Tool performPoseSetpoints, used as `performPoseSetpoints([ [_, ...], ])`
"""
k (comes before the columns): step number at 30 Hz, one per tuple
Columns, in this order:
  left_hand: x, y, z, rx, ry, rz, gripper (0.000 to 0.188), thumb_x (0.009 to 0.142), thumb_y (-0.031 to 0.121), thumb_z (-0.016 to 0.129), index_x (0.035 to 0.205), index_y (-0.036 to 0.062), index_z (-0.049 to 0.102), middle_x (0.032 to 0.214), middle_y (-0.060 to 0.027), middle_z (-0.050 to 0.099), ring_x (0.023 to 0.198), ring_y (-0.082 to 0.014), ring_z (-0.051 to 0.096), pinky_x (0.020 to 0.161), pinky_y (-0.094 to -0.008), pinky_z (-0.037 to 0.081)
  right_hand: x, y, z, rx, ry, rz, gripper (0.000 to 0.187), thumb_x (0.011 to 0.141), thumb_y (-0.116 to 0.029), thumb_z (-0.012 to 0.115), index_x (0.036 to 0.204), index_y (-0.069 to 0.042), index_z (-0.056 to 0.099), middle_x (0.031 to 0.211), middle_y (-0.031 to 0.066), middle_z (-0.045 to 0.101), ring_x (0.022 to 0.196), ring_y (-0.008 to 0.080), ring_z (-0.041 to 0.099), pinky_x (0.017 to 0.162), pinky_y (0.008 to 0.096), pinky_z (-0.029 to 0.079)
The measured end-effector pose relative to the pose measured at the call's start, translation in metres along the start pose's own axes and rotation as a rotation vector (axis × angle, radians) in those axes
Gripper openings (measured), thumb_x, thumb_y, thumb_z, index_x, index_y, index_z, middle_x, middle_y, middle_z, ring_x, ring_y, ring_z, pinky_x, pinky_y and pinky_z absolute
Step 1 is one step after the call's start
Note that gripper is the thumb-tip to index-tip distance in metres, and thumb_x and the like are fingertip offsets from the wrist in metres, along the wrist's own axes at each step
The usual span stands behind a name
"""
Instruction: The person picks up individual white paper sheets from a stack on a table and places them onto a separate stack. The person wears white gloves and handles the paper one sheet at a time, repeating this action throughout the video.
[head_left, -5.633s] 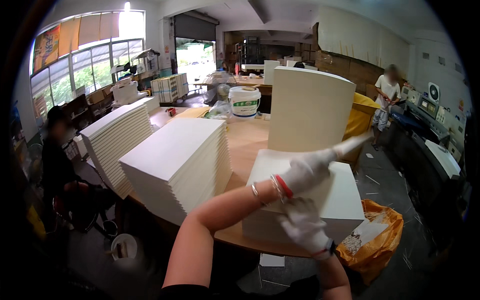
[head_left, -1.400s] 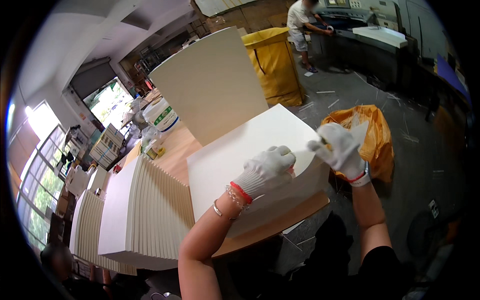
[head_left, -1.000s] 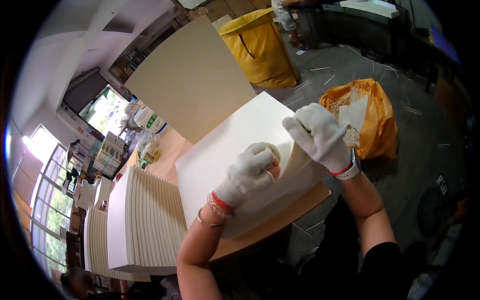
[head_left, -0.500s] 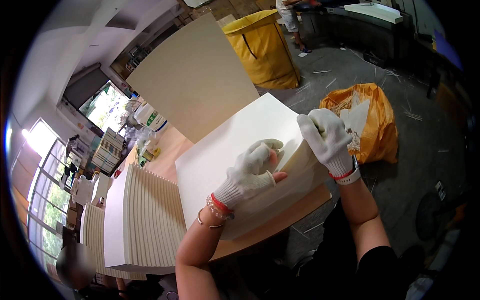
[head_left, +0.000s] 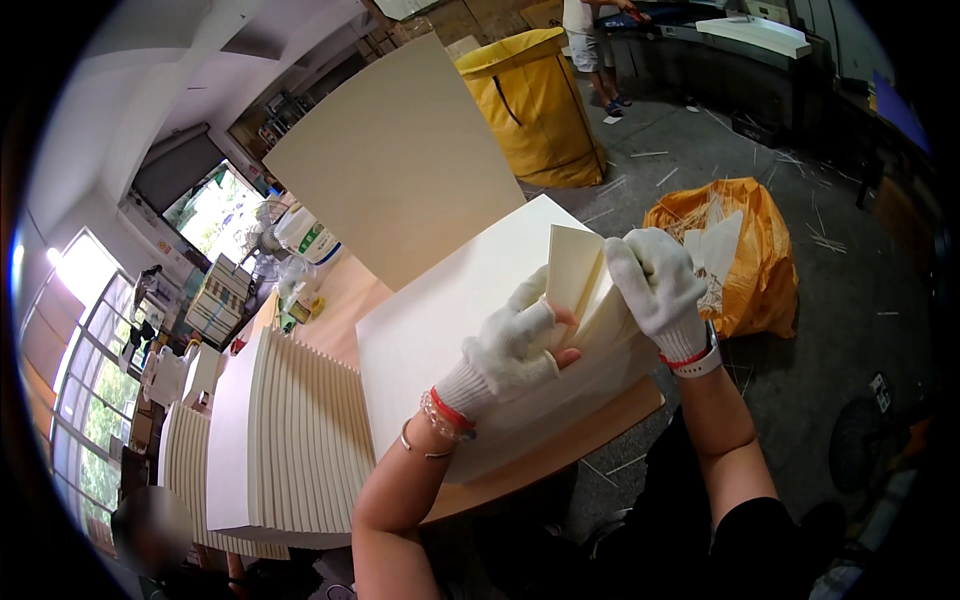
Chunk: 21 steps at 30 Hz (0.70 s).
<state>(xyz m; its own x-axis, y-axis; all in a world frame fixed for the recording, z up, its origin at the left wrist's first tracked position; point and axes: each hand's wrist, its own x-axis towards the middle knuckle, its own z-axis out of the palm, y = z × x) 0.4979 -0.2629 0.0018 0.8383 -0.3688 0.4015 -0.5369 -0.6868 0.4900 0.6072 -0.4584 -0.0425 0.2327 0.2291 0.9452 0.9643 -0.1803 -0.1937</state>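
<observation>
A stack of large white sheets [head_left: 440,320] lies on the table in front of me. At its right side a cream sheet edge [head_left: 572,262] is bent up into a narrow upright flap between my hands. My left hand [head_left: 515,345], in a white knit glove with bare thumb and fingertips, has the flap's lower left side between its curled fingers and thumb. My right hand [head_left: 655,285], also gloved, is closed at the flap's right side, its knuckles upward; its fingertips are hidden.
A tall cream board [head_left: 400,160] stands behind the stack. To the left are thick ridged piles of boards [head_left: 305,430]. An orange bag of offcuts [head_left: 765,260] and a yellow bag [head_left: 535,110] stand on the scrap-strewn floor. Another person [head_left: 590,50] stands at the back.
The cream edge, low and curved before, now rises as an upright flap. My left hand has moved slightly right and closed on it. The right hand stays closed in nearly the same place.
</observation>
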Motion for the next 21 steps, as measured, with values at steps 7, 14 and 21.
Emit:
performPoseSetpoints([
  [7,0.000,0.003,-0.006,0.164,-0.134,-0.113,0.038,0.079,0.007,0.076,0.116,0.0076,0.067,0.134,-0.0176,0.053,0.106,-0.0295,0.061,0.089,-0.0325,0.048,-0.004,0.009,0.007,-0.013,0.063,-0.069,0.034,0.080,0.000,0.065,0.113,0.002,0.062,0.080,0.0094,0.051,0.067,0.0246,0.052,0.059,0.0351,0.045],
  [14,0.001,0.000,0.001,0.041,-0.033,0.025,0.037,0.080,0.012,0.075,0.113,0.0044,0.062,0.141,-0.0241,0.044,0.115,-0.0393,0.058,0.094,-0.0369,0.049,0.000,0.003,0.005,-0.121,0.082,-0.134,0.032,0.080,0.000,0.065,0.112,0.003,0.062,0.079,0.0087,0.050,0.067,0.0232,0.052,0.059,0.0351,0.045],
  [21,0.000,0.005,-0.005,0.070,-0.069,0.027,0.059,0.080,0.001,0.070,0.136,0.0070,0.053,0.141,-0.0219,0.047,0.120,-0.0355,0.056,0.097,-0.0353,0.046,0.001,-0.001,0.002,0.083,0.027,0.092,0.019,0.084,-0.002,0.064,0.103,0.002,0.063,0.076,0.0091,0.049,0.066,0.0256,0.051,0.062,0.0366,0.044],
])
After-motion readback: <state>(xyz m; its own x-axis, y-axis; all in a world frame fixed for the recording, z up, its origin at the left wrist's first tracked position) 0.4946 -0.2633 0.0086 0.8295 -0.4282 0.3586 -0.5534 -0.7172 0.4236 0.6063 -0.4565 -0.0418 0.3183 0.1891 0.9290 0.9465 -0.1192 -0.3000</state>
